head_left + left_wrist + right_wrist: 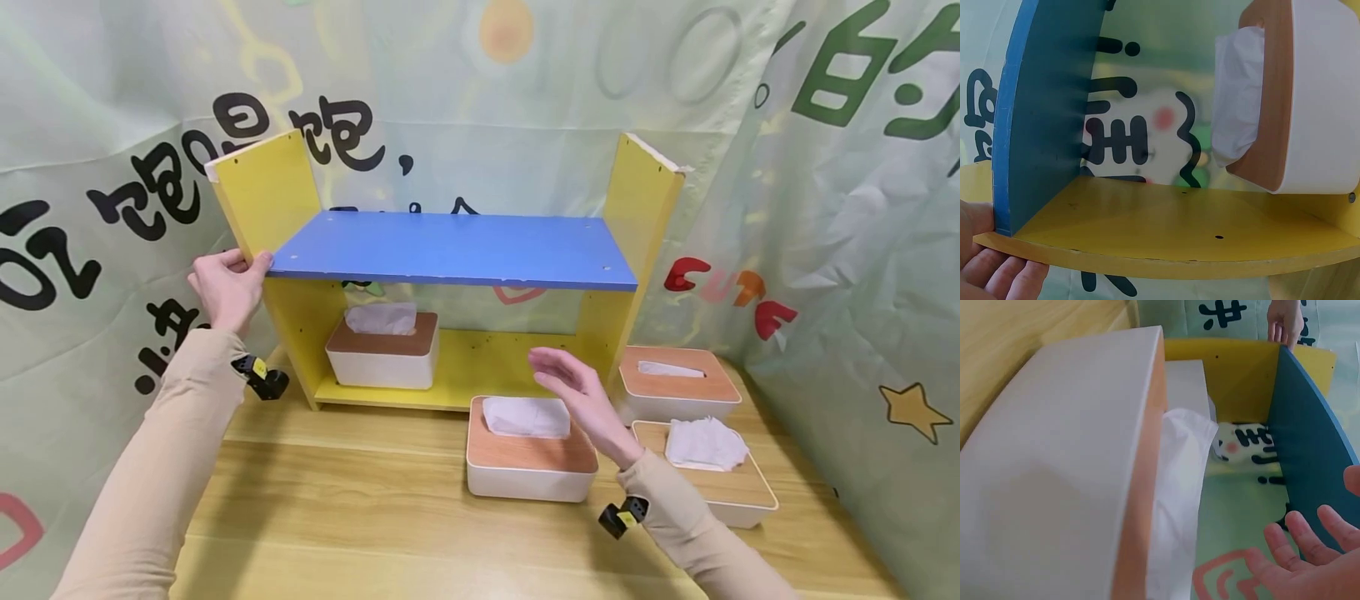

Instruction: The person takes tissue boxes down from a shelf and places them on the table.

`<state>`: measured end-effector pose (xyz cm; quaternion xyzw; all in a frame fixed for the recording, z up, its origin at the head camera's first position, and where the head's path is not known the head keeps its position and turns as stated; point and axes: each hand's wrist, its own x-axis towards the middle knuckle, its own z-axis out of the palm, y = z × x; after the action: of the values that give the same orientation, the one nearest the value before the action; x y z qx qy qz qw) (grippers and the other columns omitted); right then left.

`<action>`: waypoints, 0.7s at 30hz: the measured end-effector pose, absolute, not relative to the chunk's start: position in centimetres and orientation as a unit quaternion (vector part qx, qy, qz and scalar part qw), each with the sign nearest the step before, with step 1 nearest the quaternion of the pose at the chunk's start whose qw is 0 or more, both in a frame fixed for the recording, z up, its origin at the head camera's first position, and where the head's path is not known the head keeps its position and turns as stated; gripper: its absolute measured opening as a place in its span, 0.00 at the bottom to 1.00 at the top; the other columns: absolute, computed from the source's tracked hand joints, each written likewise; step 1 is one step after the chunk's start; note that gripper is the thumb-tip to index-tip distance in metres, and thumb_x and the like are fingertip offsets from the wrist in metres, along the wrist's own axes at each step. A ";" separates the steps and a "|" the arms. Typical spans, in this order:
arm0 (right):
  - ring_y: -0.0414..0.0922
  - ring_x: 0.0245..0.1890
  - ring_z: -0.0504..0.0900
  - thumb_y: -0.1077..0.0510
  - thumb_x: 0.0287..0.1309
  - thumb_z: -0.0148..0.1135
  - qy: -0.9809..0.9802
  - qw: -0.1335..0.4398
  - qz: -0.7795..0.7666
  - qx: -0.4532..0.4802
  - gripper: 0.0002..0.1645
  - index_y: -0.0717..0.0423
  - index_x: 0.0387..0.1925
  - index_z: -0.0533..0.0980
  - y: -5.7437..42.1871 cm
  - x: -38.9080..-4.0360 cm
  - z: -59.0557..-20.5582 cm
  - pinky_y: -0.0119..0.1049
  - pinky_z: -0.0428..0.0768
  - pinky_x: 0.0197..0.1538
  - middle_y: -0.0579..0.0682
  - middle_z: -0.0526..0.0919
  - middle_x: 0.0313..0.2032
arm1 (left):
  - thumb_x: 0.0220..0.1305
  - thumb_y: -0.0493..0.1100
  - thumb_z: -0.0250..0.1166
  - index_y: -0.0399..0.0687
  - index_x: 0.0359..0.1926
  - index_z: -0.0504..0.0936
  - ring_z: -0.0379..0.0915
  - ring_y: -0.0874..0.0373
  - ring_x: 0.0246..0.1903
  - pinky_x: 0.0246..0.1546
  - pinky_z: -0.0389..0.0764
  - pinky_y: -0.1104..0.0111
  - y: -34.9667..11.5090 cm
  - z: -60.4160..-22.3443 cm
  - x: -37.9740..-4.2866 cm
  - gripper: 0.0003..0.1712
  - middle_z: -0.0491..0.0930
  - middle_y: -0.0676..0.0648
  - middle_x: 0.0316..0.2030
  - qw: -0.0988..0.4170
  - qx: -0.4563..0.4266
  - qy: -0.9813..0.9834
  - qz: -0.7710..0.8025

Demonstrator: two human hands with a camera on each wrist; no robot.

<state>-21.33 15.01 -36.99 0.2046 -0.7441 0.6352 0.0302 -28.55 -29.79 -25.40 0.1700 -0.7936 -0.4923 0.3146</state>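
Note:
My left hand [231, 287] grips the left side panel of a yellow-and-blue shelf [450, 247] at the height of its blue board. In the left wrist view the thumb lies by the blue board's end and the fingers [1007, 275] are round the panel's outer side. My right hand [581, 396] is held in the air with fingers spread, holding nothing, by a tissue box [531, 482] with a wooden lid in front of the shelf. Another tissue box [382, 368] stands on the lower yellow board at the left, a white tissue sticking out of its top.
Two more tissue boxes stand right of the shelf: one farther back [678, 392], and one nearer [723, 483] with a puffed-up tissue. All stands on a wooden table [360, 500]. A printed cloth [480, 100] hangs behind and at both sides.

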 end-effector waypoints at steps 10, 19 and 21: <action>0.60 0.67 0.72 0.63 0.69 0.57 -0.748 -0.008 0.629 0.214 0.28 0.66 0.68 0.66 12.3 -23.1 -35.6 0.32 0.76 0.64 0.67 0.73 0.65 | 0.63 0.52 0.69 0.40 0.57 0.83 0.57 0.53 0.67 0.71 0.54 0.62 -29.8 -25.4 -28.5 0.27 0.64 0.81 0.09 0.307 0.164 -0.796 -0.495; 0.59 0.69 0.70 0.57 0.68 0.60 -0.753 -0.055 0.633 0.172 0.34 0.59 0.72 0.61 10.2 -25.3 -34.9 0.53 0.68 0.72 0.63 0.71 0.68 | 0.63 0.53 0.68 0.41 0.57 0.83 0.53 0.66 0.53 0.71 0.54 0.62 -29.7 -25.3 -28.3 0.27 0.65 0.80 0.10 0.298 0.172 -0.799 -0.493; 0.58 0.70 0.69 0.56 0.67 0.61 -0.758 -0.066 0.627 0.167 0.36 0.57 0.73 0.60 9.8 -25.8 -34.8 0.53 0.67 0.73 0.62 0.69 0.69 | 0.63 0.53 0.68 0.41 0.58 0.83 0.52 0.67 0.51 0.71 0.54 0.61 -29.7 -25.3 -28.2 0.27 0.65 0.80 0.10 0.297 0.173 -0.799 -0.494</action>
<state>-25.79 9.78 -34.79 0.1666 -0.7578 0.6274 -0.0660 -28.23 -29.71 -25.25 0.1726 -0.7985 -0.4944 0.2969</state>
